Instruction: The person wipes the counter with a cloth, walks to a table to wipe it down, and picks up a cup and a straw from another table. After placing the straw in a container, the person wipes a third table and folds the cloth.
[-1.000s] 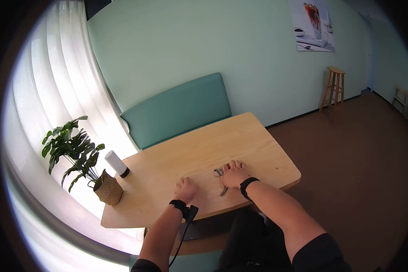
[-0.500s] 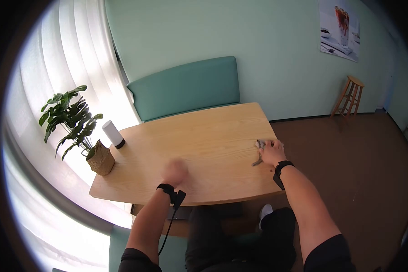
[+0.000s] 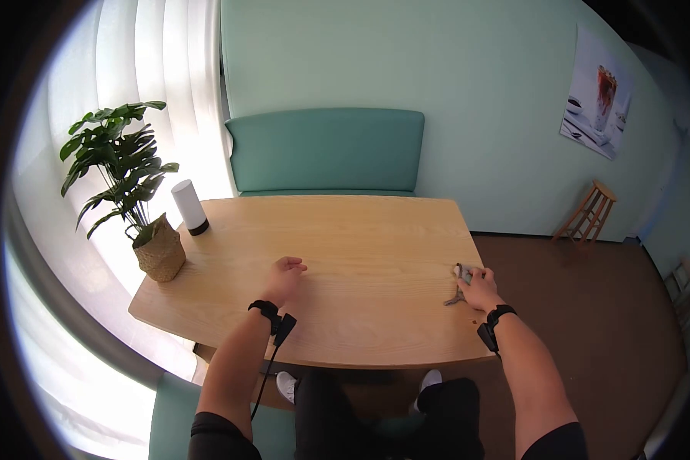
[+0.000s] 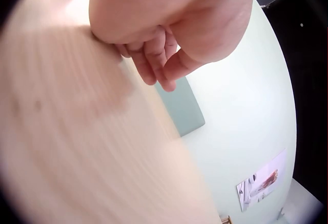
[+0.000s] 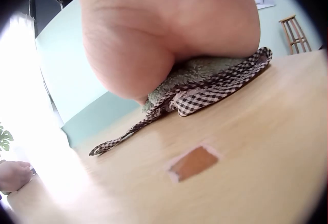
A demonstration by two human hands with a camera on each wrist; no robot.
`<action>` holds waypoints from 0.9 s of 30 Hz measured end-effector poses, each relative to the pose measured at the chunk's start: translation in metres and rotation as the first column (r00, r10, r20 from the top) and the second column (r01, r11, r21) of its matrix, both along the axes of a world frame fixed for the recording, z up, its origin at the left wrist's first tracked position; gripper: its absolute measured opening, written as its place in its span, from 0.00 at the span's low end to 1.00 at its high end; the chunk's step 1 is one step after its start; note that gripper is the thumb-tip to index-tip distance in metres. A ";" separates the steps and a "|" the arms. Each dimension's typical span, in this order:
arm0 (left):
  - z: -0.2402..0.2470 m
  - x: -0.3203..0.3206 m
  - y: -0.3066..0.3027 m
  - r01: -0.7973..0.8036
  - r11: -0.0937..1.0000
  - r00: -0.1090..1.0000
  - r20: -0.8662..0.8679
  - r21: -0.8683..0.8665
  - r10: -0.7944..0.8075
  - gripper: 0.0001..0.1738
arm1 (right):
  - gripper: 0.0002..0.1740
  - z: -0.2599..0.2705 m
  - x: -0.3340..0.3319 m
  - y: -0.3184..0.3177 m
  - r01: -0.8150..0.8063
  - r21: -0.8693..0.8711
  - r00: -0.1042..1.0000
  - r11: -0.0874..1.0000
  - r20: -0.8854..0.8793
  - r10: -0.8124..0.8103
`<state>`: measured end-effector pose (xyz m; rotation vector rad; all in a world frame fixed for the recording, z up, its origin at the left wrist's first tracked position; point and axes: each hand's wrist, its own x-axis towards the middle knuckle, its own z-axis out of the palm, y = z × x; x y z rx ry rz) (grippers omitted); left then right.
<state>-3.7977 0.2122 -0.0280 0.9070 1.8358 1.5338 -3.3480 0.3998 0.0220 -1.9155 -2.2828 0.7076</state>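
Observation:
A green fluffy cloth with black-and-white checked trim lies bunched on the wooden table, near its right edge. From above, my right hand grips it, the palm covering much of it in the right wrist view. A checked hanging loop trails from the cloth over the tabletop. My left hand is at the left-middle of the table, its fingers loosely curled with nothing held. In the left wrist view its fingers hang relaxed beside the wood surface.
At the table's left end stand a potted plant in a woven basket and a white cylinder with a dark base. A green bench backs the far side. A brown patch marks the tabletop by the cloth.
My right hand has carried the cloth from the table's middle to its right edge. My left hand has shifted left, its fingers looser now. The head view has turned and levelled.

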 end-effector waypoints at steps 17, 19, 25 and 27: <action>0.010 -0.060 -0.003 -0.121 0.980 0.885 0.464 0.160 0.033 0.07 | 0.42 -0.026 -0.338 0.076 -0.375 0.110 0.921 0.920 0.154 0.357; 0.013 -0.058 -0.004 -0.121 0.981 0.870 0.492 0.150 0.032 0.09 | 0.39 -0.018 -0.399 0.040 -0.500 0.143 0.865 0.854 0.128 0.485; 0.016 -0.054 -0.001 -0.165 0.978 0.866 0.494 0.128 0.082 0.13 | 0.38 -0.026 -0.496 -0.042 -0.792 0.153 0.602 0.591 0.034 0.798; 0.015 -0.054 -0.001 -0.166 0.978 0.876 0.474 0.123 0.089 0.15 | 0.38 -0.031 -0.490 -0.035 -0.825 0.176 0.549 0.537 0.028 0.835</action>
